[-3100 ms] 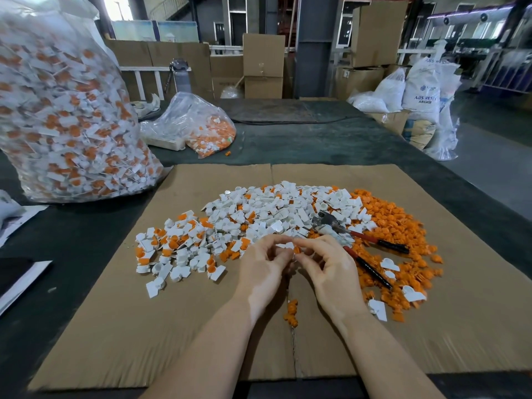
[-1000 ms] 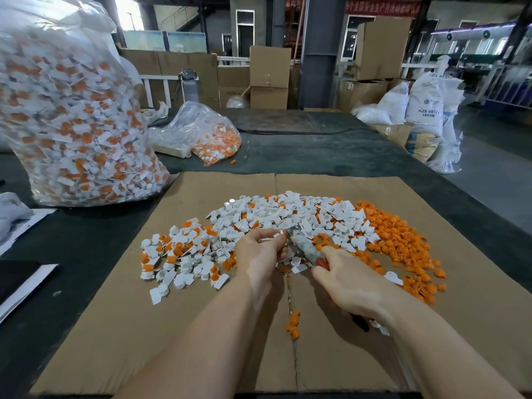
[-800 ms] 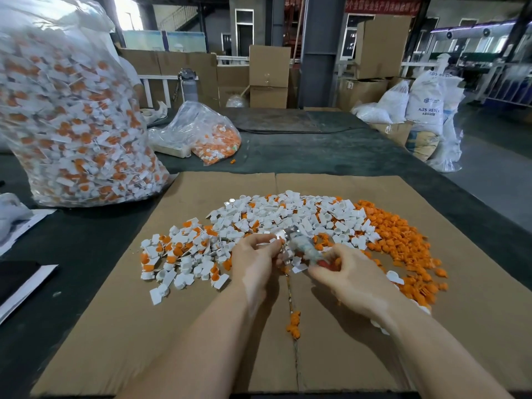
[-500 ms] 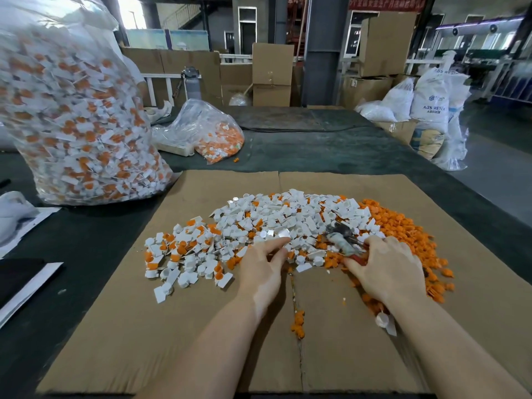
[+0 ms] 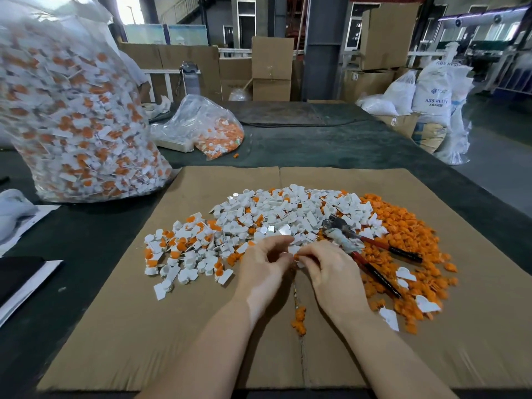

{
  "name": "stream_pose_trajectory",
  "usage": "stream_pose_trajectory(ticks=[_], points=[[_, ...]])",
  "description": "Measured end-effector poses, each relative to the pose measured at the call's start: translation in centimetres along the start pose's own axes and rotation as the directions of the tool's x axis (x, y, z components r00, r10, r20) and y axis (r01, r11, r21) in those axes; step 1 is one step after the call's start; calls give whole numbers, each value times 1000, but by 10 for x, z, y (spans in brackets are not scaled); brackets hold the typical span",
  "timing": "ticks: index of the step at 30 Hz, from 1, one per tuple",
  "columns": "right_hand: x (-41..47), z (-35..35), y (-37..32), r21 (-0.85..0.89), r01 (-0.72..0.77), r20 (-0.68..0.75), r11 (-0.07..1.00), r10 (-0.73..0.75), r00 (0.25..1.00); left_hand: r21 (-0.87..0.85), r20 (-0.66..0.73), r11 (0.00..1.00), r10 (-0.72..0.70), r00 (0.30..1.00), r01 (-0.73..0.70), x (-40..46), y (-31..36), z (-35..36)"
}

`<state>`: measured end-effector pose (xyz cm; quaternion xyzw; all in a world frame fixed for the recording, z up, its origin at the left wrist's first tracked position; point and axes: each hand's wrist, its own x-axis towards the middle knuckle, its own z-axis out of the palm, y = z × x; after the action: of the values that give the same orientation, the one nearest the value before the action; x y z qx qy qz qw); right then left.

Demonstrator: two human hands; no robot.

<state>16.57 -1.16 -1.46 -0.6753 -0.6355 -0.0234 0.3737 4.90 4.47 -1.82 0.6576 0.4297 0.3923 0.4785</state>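
Both hands meet over the cardboard [image 5: 144, 326] on the worktop. The left hand [image 5: 260, 272] and the right hand [image 5: 331, 272] each curl thumb and forefinger in, and between the two grips sits one small white piece [image 5: 294, 250], pinched from either side. A speck of orange shows at the right grip, perhaps a cap going in or coming out; the fingers cover too much to say which. Just beyond the grips lies the heap of white pieces [image 5: 282, 214], and to their right the orange caps [image 5: 403, 231]. The pliers [image 5: 345, 240] rest just beside the right knuckles.

The hold is fingertip-only on a slick little part, so a hard squeeze or twist could shoot it into the heap ahead, where it would be lost among look-alikes. If the right wrist swings outward, it could catch the plier handles and drag orange caps into the white ones.
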Motion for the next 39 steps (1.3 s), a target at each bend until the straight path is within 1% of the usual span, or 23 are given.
stream_pose_trajectory(ticks=[2,3,7,10,14,16,19,21,24,27,29,31,33,35,39], points=[[-1,1,0,41,-17,-28,999,18,999,58,56,997,38,998,-41,-2,-1,1],[-2,1,0,57,-15,-37,998,17,999,94,60,994,52,997,-58,-2,-1,3],[-6,-1,2,111,-40,-88,993,50,995,154,8,985,76,997,-76,-1,0,6],[-7,-3,4,131,-59,-96,990,72,993,183,8,979,92,996,-92,-1,-1,6],[-7,-3,0,95,-3,-60,995,8,998,205,22,973,106,994,-109,-1,-2,5],[-7,-2,0,73,2,-39,997,1,999,215,35,970,112,993,-117,-1,-1,6],[-7,-2,1,58,9,-57,998,-5,998,211,29,971,113,993,-117,-3,0,8],[-7,-2,1,64,9,-88,998,-3,996,170,-16,979,113,993,-109,-4,1,8],[-7,-2,3,102,-36,-123,994,49,991,88,-165,992,100,981,-87,-4,1,5],[-7,0,6,106,-90,-186,990,109,977,69,-327,996,72,942,-52,-3,0,2],[-7,1,7,83,-143,-247,986,159,956,60,-392,998,48,919,-26,-2,1,1],[-7,1,9,40,-205,-301,978,207,931,48,-416,999,0,909,22,-1,1,0],[-7,2,11,-10,-278,-315,960,261,912,106,-425,990,-36,905,89,-1,1,1],[-8,3,12,-58,-326,-315,944,292,903,171,-427,977,-46,903,130,-1,1,3],[-8,4,12,-157,-379,-303,912,321,897,256,-425,954,-35,905,158,0,-1,7]])
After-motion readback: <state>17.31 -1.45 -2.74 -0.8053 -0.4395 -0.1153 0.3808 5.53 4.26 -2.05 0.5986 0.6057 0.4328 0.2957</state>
